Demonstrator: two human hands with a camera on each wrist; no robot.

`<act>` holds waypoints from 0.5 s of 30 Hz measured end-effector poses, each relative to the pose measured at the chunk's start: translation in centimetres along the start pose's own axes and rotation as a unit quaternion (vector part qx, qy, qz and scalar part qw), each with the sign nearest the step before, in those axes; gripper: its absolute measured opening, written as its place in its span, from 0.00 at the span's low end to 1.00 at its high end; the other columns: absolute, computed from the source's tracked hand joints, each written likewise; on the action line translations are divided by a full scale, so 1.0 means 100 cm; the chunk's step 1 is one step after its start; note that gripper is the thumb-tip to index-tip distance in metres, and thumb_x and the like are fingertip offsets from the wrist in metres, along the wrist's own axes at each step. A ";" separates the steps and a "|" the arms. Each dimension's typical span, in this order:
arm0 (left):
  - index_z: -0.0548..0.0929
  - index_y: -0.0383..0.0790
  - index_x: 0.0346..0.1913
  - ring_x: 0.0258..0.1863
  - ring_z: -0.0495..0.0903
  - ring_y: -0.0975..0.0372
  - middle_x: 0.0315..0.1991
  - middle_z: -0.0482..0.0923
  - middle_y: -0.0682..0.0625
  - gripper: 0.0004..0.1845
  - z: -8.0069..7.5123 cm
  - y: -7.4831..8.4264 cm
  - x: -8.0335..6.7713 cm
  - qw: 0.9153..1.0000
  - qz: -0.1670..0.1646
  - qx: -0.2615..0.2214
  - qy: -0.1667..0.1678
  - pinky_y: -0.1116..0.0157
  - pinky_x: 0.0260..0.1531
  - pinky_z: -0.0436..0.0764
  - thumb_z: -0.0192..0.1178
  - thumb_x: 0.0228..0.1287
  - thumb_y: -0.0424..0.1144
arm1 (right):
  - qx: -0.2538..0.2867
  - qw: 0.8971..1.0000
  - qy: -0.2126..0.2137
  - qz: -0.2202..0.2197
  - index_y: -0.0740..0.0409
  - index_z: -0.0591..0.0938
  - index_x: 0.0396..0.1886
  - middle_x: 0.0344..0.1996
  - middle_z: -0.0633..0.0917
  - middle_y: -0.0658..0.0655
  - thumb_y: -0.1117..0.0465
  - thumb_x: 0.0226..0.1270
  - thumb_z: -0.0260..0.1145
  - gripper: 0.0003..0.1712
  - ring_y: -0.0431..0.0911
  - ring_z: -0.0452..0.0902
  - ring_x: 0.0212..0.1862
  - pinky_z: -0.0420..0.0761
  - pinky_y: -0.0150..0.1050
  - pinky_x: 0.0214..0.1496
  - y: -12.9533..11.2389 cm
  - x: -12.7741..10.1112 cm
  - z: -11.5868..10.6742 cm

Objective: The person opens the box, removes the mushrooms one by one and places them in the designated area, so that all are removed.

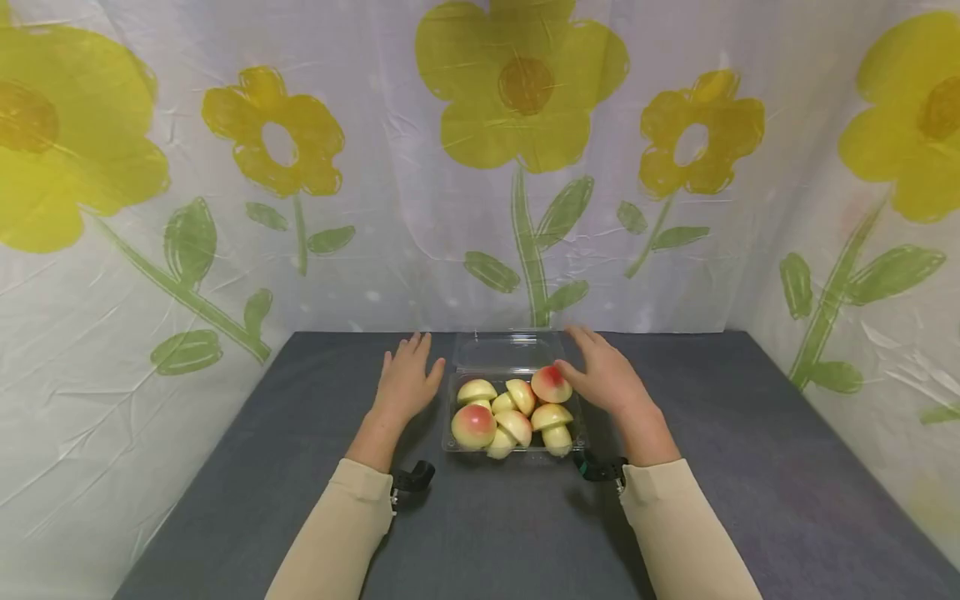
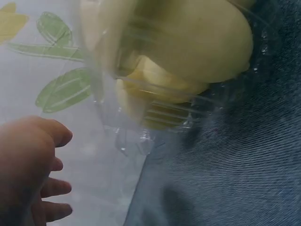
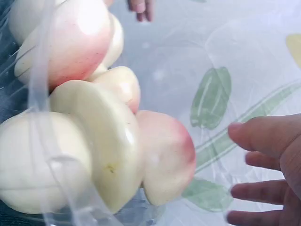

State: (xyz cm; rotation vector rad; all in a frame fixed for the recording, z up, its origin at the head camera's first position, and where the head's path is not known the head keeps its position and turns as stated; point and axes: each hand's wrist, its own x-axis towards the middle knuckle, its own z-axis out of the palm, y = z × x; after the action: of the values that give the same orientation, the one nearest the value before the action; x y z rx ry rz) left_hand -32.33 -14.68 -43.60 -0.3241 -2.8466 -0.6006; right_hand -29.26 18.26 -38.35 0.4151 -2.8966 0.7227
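Note:
A clear plastic clamshell box [image 1: 447, 433] sits on the table with its lid [image 1: 497, 353] folded back on the far side. Several mushroom-shaped pieces fill it, pale yellow with red-blushed caps; one cap [image 1: 473, 427] faces up at the front left, another red-topped mushroom [image 1: 551, 385] lies at the back right. My left hand [image 1: 405, 379] is beside the box's left side, fingers extended forward and holding nothing. On the other side, my right hand [image 1: 606, 373] has its fingers spread, its thumb overlapping the back right mushroom in the head view. The right wrist view shows a gap between that thumb and the mushrooms [image 3: 167, 155].
A dark grey cloth covers the table [image 1: 300, 500]. Behind and at both sides hangs a pale curtain [image 1: 360, 208] printed with yellow flowers. Each wrist wears a black strap mount, the left one [image 1: 412, 477] close to the box's front left corner.

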 end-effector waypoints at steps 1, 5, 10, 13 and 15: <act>0.58 0.31 0.80 0.78 0.51 0.38 0.79 0.53 0.32 0.35 0.002 0.000 0.000 1.000 0.003 -0.017 -0.003 0.35 0.74 0.48 0.48 0.83 0.49 | 0.006 1.000 -0.006 -0.005 0.61 0.63 0.80 0.75 0.65 0.70 0.49 0.77 0.63 0.40 0.67 0.60 0.74 0.63 0.68 0.72 0.001 0.000 -0.001; 0.57 0.33 0.81 0.78 0.54 0.41 0.80 0.54 0.36 0.32 0.012 0.000 0.002 0.995 0.010 -0.097 -0.026 0.40 0.75 0.55 0.47 0.84 0.45 | 0.030 0.999 -0.036 -0.012 0.60 0.69 0.77 0.72 0.71 0.68 0.52 0.75 0.66 0.36 0.65 0.67 0.71 0.71 0.64 0.68 0.003 -0.001 -0.004; 0.59 0.36 0.81 0.78 0.55 0.47 0.81 0.54 0.42 0.28 0.022 -0.001 0.003 0.986 0.021 -0.160 -0.044 0.47 0.76 0.58 0.45 0.85 0.40 | 0.054 0.995 -0.075 -0.023 0.60 0.72 0.75 0.67 0.75 0.68 0.57 0.72 0.69 0.34 0.64 0.73 0.64 0.77 0.61 0.60 0.004 -0.003 -0.006; 0.61 0.36 0.80 0.78 0.55 0.48 0.80 0.55 0.42 0.27 0.028 -0.002 0.003 0.983 0.026 -0.173 -0.054 0.47 0.76 0.58 0.43 0.85 0.40 | 0.068 0.993 -0.093 -0.029 0.62 0.73 0.73 0.64 0.76 0.68 0.60 0.70 0.70 0.33 0.64 0.74 0.62 0.79 0.59 0.57 0.005 -0.002 -0.005; 0.62 0.36 0.79 0.78 0.56 0.48 0.80 0.55 0.42 0.27 0.031 -0.003 0.003 0.982 0.025 -0.178 -0.062 0.47 0.76 0.58 0.43 0.85 0.41 | 0.073 0.991 -0.103 -0.032 0.62 0.74 0.72 0.62 0.77 0.67 0.61 0.69 0.70 0.33 0.63 0.74 0.62 0.79 0.57 0.57 0.006 -0.002 -0.005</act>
State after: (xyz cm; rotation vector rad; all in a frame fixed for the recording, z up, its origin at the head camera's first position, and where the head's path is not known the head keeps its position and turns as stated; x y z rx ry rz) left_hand -33.19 -13.65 -46.40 -0.5053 -2.8250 -1.1171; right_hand -29.24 19.02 -38.24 0.6322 -3.0128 0.9364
